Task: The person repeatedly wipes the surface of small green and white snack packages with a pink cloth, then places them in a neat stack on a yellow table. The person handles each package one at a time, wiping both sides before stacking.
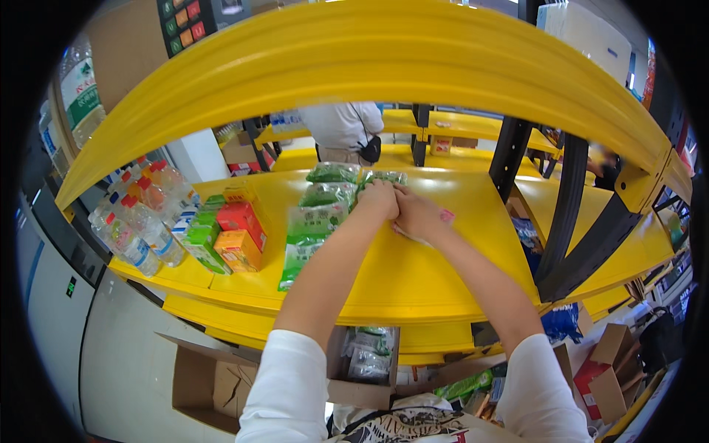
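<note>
Both arms reach out over the yellow shelf. My left hand (379, 196) and my right hand (413, 213) meet at its far middle, fingers curled in around a plastic packet (410, 236). Most of this packet is hidden under my hands and right forearm; a pale edge and a pink patch show beside it. Just beyond my fingers lies a green packet (389, 178). To the left, a row of green-and-clear packets runs toward me: one at the far end (334, 172), one in the middle (327, 195), and a nearer one (314, 227) partly behind my left forearm.
Drink cartons (239, 249) and several bottles (145, 224) stand at the shelf's left end. A yellow beam (369, 52) crosses above; a black post (563, 221) rises at right. Below are an open carton (210, 376) and a box of packets (369, 354). A person (336, 129) stands beyond.
</note>
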`<move>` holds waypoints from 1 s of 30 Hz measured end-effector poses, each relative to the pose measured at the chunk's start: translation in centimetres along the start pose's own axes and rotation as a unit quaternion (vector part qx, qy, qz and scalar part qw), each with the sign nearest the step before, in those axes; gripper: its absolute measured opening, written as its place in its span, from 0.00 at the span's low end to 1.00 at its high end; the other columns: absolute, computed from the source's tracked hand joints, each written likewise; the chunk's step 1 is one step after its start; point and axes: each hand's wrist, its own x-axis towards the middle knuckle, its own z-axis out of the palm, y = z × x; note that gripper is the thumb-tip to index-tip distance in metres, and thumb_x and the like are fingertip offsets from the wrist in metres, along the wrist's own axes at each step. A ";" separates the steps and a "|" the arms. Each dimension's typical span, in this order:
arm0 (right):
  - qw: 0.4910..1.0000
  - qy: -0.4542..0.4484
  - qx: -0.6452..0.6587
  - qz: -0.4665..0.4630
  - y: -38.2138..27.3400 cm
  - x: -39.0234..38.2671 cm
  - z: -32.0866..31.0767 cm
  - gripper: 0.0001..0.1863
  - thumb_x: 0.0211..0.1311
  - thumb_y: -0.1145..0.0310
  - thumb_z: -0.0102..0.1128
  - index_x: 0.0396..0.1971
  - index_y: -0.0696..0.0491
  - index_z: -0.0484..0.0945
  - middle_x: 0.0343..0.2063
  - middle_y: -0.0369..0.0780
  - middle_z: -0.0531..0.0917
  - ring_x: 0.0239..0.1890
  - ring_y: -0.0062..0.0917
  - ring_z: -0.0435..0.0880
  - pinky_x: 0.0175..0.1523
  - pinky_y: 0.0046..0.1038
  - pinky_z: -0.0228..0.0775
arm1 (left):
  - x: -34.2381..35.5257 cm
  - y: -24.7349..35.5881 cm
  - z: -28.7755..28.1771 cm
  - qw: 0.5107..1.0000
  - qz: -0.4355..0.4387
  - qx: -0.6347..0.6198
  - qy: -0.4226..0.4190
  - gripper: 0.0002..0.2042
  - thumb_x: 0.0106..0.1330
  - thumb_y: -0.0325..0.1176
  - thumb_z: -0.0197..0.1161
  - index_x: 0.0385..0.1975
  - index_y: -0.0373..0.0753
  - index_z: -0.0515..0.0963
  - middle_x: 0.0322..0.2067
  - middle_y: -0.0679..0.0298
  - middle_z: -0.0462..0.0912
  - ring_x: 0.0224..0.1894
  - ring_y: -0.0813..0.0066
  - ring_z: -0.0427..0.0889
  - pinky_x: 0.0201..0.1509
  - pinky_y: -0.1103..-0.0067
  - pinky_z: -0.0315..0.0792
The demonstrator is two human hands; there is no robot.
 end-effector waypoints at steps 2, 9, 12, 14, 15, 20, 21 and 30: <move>0.999 0.015 0.018 -0.026 -1.4 1.0 0.9 0.31 0.45 0.63 0.59 0.53 0.49 0.62 0.55 0.40 0.66 0.48 0.37 0.73 0.47 0.35 0.68 | 3.5 -3.6 2.8 0.999 -0.014 0.006 0.031 0.30 0.53 0.38 0.55 0.56 0.34 0.57 0.56 0.52 0.59 0.59 0.55 0.60 0.57 0.67 0.63; 0.991 0.094 0.007 -0.090 1.4 0.4 0.1 0.31 0.43 0.62 0.60 0.50 0.52 0.63 0.49 0.45 0.70 0.46 0.40 0.74 0.46 0.37 0.69 | -2.8 1.1 0.1 0.971 0.068 -0.004 0.228 0.23 0.53 0.30 0.54 0.50 0.36 0.62 0.54 0.53 0.62 0.56 0.55 0.63 0.55 0.69 0.64; 0.984 0.079 0.161 -0.009 0.4 -4.5 -2.4 0.16 0.50 0.67 0.54 0.40 0.54 0.71 0.38 0.45 0.76 0.36 0.36 0.78 0.41 0.33 0.70 | -11.2 2.7 0.9 0.887 0.259 -0.190 0.331 0.15 0.49 0.24 0.58 0.39 0.36 0.70 0.41 0.55 0.73 0.44 0.55 0.72 0.45 0.69 0.68; 0.870 -0.095 0.472 0.104 -4.6 -9.4 -5.9 0.09 0.55 0.69 0.50 0.36 0.55 0.72 0.31 0.40 0.78 0.32 0.25 0.78 0.40 0.27 0.70 | -19.8 1.3 4.5 0.803 0.312 -0.224 0.455 0.07 0.48 0.22 0.55 0.29 0.34 0.74 0.29 0.55 0.76 0.33 0.57 0.75 0.37 0.70 0.70; 0.824 -0.126 0.549 0.062 -6.4 -12.5 -6.5 0.08 0.57 0.69 0.49 0.34 0.55 0.72 0.29 0.38 0.77 0.31 0.21 0.77 0.39 0.25 0.69 | -23.7 0.2 7.0 0.803 0.333 -0.216 0.444 0.10 0.44 0.27 0.57 0.29 0.38 0.75 0.28 0.59 0.75 0.28 0.61 0.74 0.32 0.69 0.69; 0.899 -0.261 0.345 -0.064 -11.6 -20.5 -2.1 0.07 0.56 0.69 0.49 0.28 0.55 0.74 0.28 0.41 0.80 0.28 0.28 0.81 0.32 0.28 0.73 | -27.3 -2.4 20.1 0.894 0.077 -0.414 0.156 0.10 0.50 0.30 0.57 0.33 0.35 0.71 0.32 0.53 0.73 0.35 0.56 0.73 0.39 0.70 0.68; 0.940 -0.268 0.203 -0.067 -12.4 -20.7 0.6 0.07 0.55 0.70 0.49 0.29 0.55 0.75 0.30 0.43 0.80 0.29 0.31 0.81 0.32 0.31 0.73 | -26.5 -4.7 24.8 0.870 -0.018 -0.491 0.049 0.14 0.53 0.31 0.57 0.37 0.33 0.69 0.36 0.50 0.71 0.39 0.52 0.71 0.42 0.68 0.66; 0.772 -0.598 -0.199 -0.085 -14.0 -17.4 19.2 0.10 0.47 0.71 0.54 0.31 0.56 0.76 0.31 0.46 0.80 0.30 0.38 0.80 0.31 0.36 0.72 | -18.6 -7.6 35.9 0.961 0.011 -0.116 -0.251 0.25 0.52 0.44 0.61 0.50 0.43 0.70 0.51 0.55 0.71 0.53 0.62 0.70 0.54 0.71 0.66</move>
